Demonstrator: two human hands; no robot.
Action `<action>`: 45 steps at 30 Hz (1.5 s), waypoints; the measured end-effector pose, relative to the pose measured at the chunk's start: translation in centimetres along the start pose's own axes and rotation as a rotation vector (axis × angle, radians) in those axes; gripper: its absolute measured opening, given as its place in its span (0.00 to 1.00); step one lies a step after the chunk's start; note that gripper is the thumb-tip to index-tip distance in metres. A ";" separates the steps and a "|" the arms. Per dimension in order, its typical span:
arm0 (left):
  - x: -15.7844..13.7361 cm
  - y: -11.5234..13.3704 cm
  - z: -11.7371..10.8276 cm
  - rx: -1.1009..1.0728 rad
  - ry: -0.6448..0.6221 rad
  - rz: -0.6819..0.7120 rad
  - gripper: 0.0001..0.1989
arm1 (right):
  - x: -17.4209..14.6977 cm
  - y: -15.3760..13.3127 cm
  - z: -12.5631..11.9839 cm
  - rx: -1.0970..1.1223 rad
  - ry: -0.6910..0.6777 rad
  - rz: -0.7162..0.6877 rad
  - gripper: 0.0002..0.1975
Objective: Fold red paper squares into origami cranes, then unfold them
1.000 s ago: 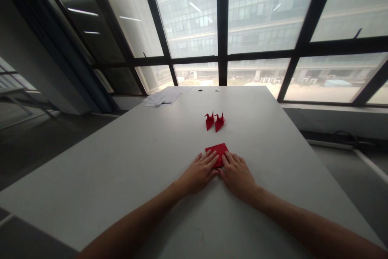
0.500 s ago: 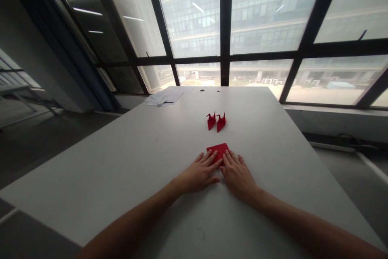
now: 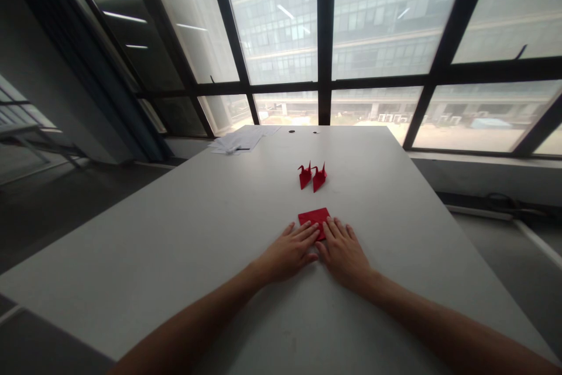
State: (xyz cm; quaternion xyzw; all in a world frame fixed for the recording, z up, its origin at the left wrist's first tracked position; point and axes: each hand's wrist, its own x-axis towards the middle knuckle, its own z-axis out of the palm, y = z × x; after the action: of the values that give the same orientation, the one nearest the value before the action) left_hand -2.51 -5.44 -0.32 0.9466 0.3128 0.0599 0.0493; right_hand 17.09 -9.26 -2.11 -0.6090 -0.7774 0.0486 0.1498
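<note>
A folded piece of red origami paper lies flat on the white table. My left hand rests on its left lower part, palm down with the fingers stretched out. From the right, my right hand presses on the paper's right side, its fingers also laid flat. Both hands cover the lower portion of the paper, and the thumbs come close together below it. Just beyond the paper stand two red paper cranes, a left crane and a right crane, side by side.
White paper sheets lie at the table's far left, with a small dark, pen-like item on them. A round dark hole shows near the far edge. Large windows stand behind the table, and a dark curtain hangs at left.
The fingers of my left hand have drawn together and shifted slightly on the red paper. My right hand stays nearly in place. The cranes have not moved on the table.
</note>
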 end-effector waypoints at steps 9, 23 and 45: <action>0.1 0.3 -0.6 0.010 0.072 -0.071 0.24 | -0.1 -0.4 -1.3 0.082 0.145 -0.037 0.15; 0.1 -0.3 0.5 0.085 0.080 -0.169 0.23 | 0.1 -0.5 -1.5 0.291 0.139 -0.266 0.11; 0.4 -2.1 0.0 -0.018 0.188 -0.282 0.23 | -0.4 -0.8 -1.9 0.259 0.083 -0.307 0.10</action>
State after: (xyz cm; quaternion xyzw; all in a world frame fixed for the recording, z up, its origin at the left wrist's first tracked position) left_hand -3.40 -3.47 -0.60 0.8830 0.4454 0.1435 0.0361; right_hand 17.00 -10.01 -0.19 -0.4603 -0.8416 0.0995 0.2645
